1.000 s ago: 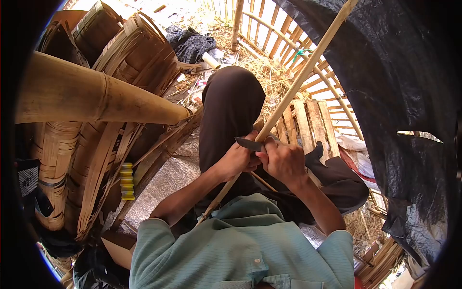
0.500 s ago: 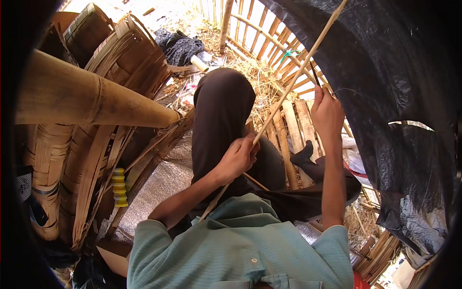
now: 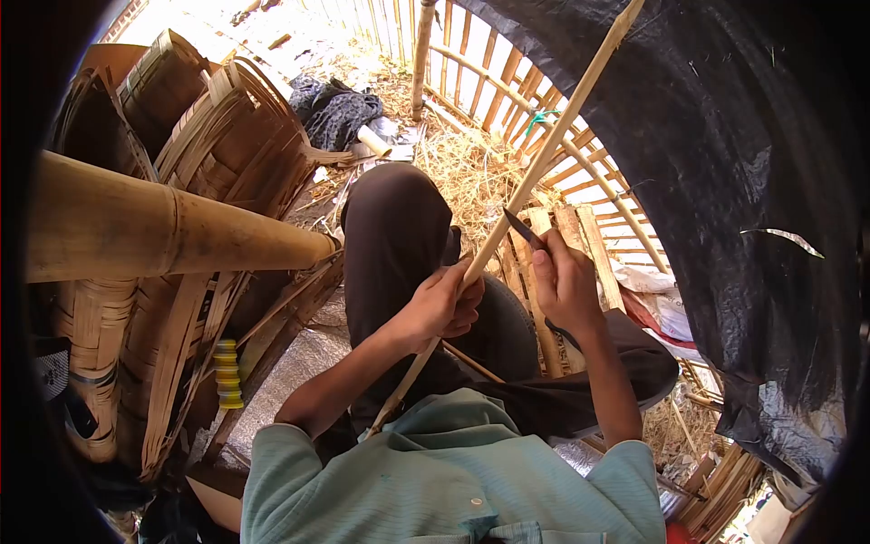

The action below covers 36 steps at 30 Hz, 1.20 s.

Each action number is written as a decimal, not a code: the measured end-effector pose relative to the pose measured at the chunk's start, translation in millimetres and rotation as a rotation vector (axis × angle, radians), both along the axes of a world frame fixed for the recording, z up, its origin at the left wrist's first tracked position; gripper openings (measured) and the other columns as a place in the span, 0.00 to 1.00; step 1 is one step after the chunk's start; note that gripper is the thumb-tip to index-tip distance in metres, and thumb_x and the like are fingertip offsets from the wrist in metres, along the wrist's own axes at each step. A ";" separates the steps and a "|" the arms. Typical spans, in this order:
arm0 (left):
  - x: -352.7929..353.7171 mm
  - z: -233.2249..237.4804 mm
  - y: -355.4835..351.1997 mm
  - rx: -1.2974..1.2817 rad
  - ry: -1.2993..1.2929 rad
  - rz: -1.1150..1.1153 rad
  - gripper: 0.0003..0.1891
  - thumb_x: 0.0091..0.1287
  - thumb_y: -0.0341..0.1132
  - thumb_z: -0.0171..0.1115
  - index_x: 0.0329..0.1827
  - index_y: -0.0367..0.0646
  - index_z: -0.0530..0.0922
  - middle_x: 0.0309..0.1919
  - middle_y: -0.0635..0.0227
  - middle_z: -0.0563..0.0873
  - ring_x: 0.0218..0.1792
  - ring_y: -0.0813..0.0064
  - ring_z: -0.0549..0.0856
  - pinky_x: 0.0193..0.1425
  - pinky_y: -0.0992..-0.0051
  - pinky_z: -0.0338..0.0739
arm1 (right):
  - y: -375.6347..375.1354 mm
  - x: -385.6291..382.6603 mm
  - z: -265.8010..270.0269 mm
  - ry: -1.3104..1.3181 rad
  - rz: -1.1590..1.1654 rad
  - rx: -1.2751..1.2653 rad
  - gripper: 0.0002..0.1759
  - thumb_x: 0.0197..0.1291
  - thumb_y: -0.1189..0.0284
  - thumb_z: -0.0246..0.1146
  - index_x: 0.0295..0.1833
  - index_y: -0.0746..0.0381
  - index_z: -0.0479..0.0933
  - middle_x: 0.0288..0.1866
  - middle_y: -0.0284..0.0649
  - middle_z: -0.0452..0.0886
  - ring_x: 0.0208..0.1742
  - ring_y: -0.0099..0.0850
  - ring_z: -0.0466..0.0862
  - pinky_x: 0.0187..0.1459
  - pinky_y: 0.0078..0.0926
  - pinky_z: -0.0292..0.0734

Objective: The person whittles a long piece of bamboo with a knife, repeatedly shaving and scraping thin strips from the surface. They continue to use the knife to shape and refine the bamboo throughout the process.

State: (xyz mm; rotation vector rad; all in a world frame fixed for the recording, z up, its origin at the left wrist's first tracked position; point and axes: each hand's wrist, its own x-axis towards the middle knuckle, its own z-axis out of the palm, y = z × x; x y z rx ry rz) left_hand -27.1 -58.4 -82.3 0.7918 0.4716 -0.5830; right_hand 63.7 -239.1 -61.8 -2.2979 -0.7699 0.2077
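Observation:
My left hand (image 3: 441, 306) is closed around a long pale bamboo strip (image 3: 535, 172) that slants from my lap up to the top right. In my right hand (image 3: 567, 283) is a knife (image 3: 524, 228) with a dark pointed blade; its handle is mostly hidden in the fist. The blade tip lies right beside the strip, a little above my left hand. Below my left hand, the strip's lower end rests against my shirt. My bent knee (image 3: 399, 218) in dark trousers rises behind my left hand.
A thick bamboo pole (image 3: 181, 227) juts in from the left, over woven bamboo baskets (image 3: 231, 136). Black plastic sheeting (image 3: 716, 163) hangs at the right, next to a bamboo slat fence (image 3: 507, 82). Straw and shavings (image 3: 462, 172) cover the ground ahead. A yellow ribbed object (image 3: 227, 374) stands at the left.
My right hand with the knife has come down and inward, from far out along the strip to near my left hand. My left hand keeps its hold. The camera view has shifted slightly.

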 end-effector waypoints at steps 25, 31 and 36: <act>-0.4 -17.2 3.4 0.032 0.011 -0.027 0.15 0.74 0.47 0.36 0.41 0.48 0.67 0.17 0.81 0.59 0.15 0.88 0.56 0.17 0.83 0.50 | 37.5 -29.5 -25.5 -0.441 0.228 -0.250 0.23 0.68 0.53 0.48 0.31 0.61 0.71 0.15 0.40 0.74 0.16 0.38 0.79 0.17 0.34 0.73; 2.6 -7.0 4.7 -0.009 -0.019 -0.052 0.20 0.74 0.49 0.32 0.24 0.52 0.57 0.16 0.81 0.53 0.15 0.85 0.53 0.17 0.80 0.48 | 39.7 43.8 11.8 -0.461 -0.049 -0.351 0.20 0.69 0.59 0.49 0.29 0.60 0.72 0.12 0.44 0.74 0.16 0.45 0.78 0.18 0.40 0.72; 0.6 -6.9 4.8 -0.022 0.002 -0.055 0.20 0.74 0.50 0.33 0.24 0.52 0.56 0.16 0.81 0.52 0.15 0.85 0.53 0.17 0.81 0.48 | 32.8 47.7 14.8 -0.436 0.002 -0.341 0.19 0.69 0.58 0.49 0.33 0.61 0.71 0.13 0.44 0.74 0.17 0.45 0.79 0.19 0.41 0.73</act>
